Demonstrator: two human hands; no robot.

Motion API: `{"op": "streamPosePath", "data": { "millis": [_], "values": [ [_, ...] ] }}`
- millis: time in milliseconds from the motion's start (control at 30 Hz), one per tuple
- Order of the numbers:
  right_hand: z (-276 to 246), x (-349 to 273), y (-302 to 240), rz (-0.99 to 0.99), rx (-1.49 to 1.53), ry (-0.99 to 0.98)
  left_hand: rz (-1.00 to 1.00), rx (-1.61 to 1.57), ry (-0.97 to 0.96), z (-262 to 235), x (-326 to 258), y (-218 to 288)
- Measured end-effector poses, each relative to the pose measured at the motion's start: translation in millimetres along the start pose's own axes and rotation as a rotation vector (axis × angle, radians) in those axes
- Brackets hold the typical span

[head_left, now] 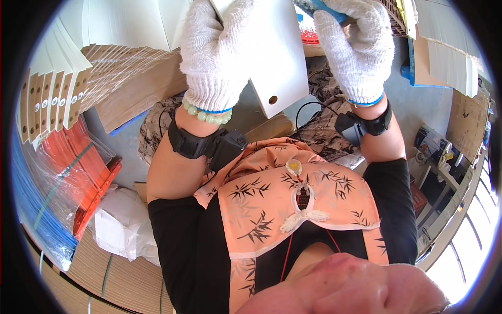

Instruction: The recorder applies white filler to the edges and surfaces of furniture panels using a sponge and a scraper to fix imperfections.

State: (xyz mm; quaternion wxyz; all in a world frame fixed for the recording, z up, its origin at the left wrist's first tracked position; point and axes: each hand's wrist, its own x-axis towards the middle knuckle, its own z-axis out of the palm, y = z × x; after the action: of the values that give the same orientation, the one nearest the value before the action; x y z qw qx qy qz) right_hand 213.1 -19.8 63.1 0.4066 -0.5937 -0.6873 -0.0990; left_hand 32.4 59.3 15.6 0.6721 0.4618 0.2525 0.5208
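A white knitted glove covers my left hand [212, 57], which is closed on the left edge of a flat white panel [280, 68]. The panel has one round hole near its lower corner, and its far end runs out of the picture. My right hand [361, 52], gloved the same way, is right of the panel and apart from it. Its fingers curl around a blue object [328, 9], partly hidden at the top edge; its kind is not clear.
White panels with drilled edges [57, 99] stand in a row at left, and more white panels [452, 63] are stacked at right. Plastic-wrapped orange pieces [86, 167] lie at lower left, near flat cardboard [115, 275]. A white plastic bag [125, 225] rests beside them.
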Motion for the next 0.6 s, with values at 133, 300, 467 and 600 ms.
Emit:
{"op": "streamPosePath", "data": {
  "millis": [133,300,467,600],
  "values": [
    [0.1,1.5,-3.9,0.019,0.027,-0.005,0.002,0.005,-0.032,0.2,-1.5,2.6],
    [-0.2,-2.5,-0.6,0.025,0.032,-0.054,-0.008,0.06,-0.037,-5.4,-1.4,1.0],
    [3.2,-0.8,-1.8,0.06,0.027,-0.008,-0.039,0.007,0.06,7.1,-0.7,3.6],
    [4.8,1.1,1.4,-0.036,0.089,0.012,-0.024,0.138,0.004,-5.2,-1.8,0.4]
  ]
}}
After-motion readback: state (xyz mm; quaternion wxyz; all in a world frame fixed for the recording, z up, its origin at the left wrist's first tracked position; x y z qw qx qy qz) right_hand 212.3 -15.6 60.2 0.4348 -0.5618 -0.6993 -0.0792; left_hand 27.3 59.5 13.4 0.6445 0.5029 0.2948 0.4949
